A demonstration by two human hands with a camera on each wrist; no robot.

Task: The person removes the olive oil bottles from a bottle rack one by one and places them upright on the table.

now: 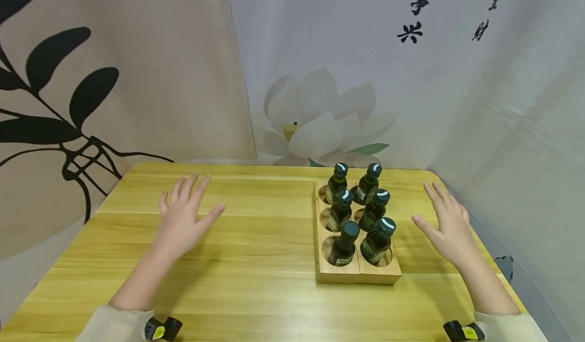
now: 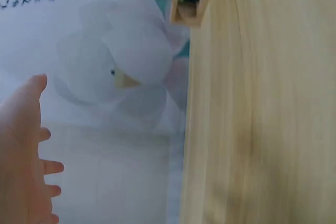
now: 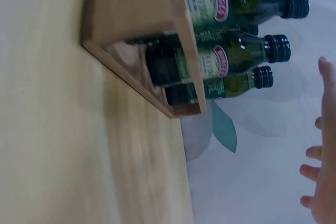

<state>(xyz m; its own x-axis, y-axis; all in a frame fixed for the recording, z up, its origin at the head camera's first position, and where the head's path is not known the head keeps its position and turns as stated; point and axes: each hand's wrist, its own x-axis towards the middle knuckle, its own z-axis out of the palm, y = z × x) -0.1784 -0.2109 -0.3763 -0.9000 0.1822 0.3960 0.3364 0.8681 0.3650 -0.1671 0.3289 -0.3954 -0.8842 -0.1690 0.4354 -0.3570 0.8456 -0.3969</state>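
Six dark green glass bottles [image 1: 358,215] with dark screw caps, standing in two rows of three. One wooden holder tray [image 1: 357,274] with round wells, six wells total, all filled. One wooden table [image 1: 256,261]. Two hands: left hand [image 1: 185,217], right hand [image 1: 445,225]. Two wrist-worn cameras [image 1: 163,328].

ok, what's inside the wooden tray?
The wooden tray holds six dark green bottles, two per row in three rows, each standing in its own round hole, caps on. The bottle bases and hole bottoms are hidden inside the wood. Neither hand touches the tray.
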